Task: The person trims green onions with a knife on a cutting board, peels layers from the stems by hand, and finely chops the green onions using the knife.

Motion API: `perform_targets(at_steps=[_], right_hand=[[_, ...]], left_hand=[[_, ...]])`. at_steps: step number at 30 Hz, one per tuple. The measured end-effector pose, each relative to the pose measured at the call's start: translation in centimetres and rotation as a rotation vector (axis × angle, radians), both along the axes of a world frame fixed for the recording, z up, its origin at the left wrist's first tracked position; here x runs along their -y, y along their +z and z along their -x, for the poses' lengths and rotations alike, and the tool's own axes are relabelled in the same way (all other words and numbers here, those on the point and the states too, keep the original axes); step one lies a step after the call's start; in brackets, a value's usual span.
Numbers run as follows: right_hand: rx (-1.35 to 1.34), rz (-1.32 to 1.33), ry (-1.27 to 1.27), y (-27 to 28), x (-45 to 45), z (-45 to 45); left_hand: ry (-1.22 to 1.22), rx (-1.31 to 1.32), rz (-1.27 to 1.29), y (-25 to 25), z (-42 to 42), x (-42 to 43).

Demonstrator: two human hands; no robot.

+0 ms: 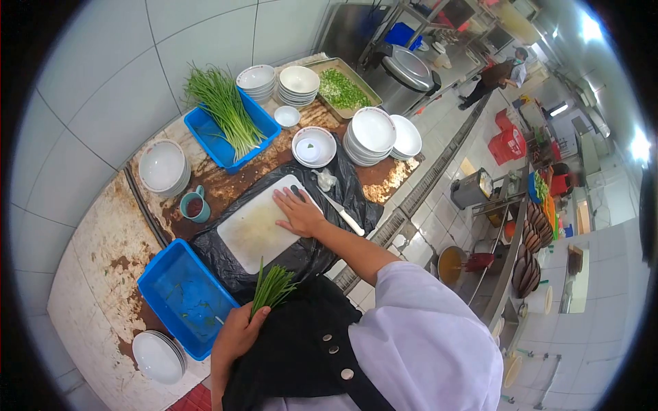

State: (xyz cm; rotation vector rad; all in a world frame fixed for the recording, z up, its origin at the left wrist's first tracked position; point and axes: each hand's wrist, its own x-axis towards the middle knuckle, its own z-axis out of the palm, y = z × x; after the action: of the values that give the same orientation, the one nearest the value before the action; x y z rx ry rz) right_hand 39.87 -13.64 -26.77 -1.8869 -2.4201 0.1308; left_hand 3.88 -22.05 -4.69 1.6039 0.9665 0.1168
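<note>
In my left hand [238, 333], closed at the lower middle, is a bunch of thin green onions [273, 288], their green ends pointing up toward the board. My right hand [301, 214] lies flat with fingers spread on the white cutting board [250, 236]. That board rests on black plastic sheeting [205, 243]. Just right of my right hand is a knife with a white handle [351, 221]. Beside the board's lower left stands a blue tub [152, 281] with a few green scraps in it. A second blue tub [199, 133] at the back holds more long green onions [219, 103].
Stacked white bowls [164, 168] and larger bowls [370, 133] stand around the worn table. A metal tray [370, 92] of chopped greens is at the back. A teal mug [195, 205] sits left of the board, white plates [157, 357] lower left. Another person [497, 77] stands far off.
</note>
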Motion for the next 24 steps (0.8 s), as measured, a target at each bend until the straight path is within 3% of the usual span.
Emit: perform_targets(at_steps=[13,20,24], right_hand=[[-0.095,-0.024,-0.129,-0.7,3.0,-1.7],[-0.262,-0.112,-0.218,0.0,-0.2,-3.1],[-0.221,-0.062,-0.252,1.1,-0.9,-3.0]], left_hand=[[0.029,-0.004,0.036,-0.2,0.3,-0.6],[-0.01,0.005,0.029,-0.4,-0.4,-0.5],[-0.036,0.048,-0.012,-1.1,-0.8,-0.4]])
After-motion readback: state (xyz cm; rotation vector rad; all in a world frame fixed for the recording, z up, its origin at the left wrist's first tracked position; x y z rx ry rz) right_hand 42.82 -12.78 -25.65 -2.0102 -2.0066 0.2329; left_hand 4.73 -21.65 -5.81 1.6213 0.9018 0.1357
